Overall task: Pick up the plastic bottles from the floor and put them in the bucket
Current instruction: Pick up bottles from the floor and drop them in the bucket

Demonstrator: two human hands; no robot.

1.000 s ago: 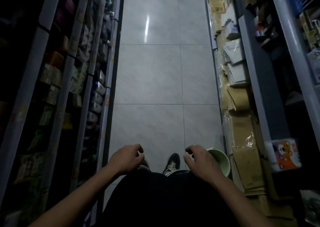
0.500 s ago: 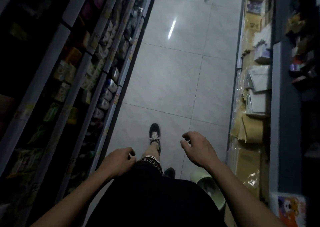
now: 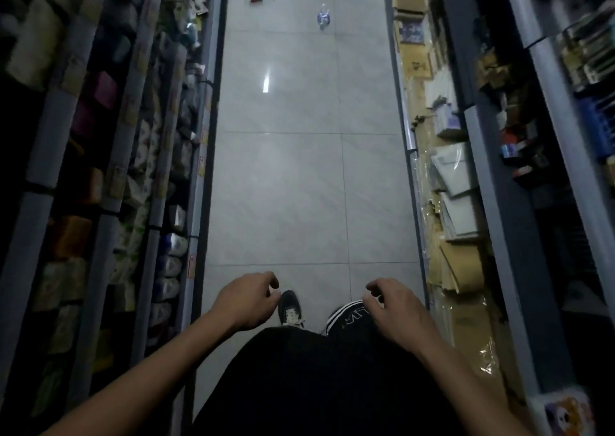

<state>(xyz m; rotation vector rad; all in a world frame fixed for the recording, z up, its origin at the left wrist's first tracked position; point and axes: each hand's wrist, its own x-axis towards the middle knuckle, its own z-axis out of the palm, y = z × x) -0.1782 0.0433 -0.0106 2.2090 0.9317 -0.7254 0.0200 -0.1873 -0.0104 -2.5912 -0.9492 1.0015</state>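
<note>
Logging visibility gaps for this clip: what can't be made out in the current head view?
- Bucket: not in the head view at all.
- Far floor litter: too small and blurred to confirm each as a plastic bottle; some cut by the top edge.
- Shelf goods: dark, labels unreadable.
- Left hand, right hand: curled, apparently empty; palms hidden.

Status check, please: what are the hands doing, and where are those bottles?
Left hand and right hand empty, fingers loosely curled. Bottles far down the aisle floor. Bucket not in view. Path open.
</note>
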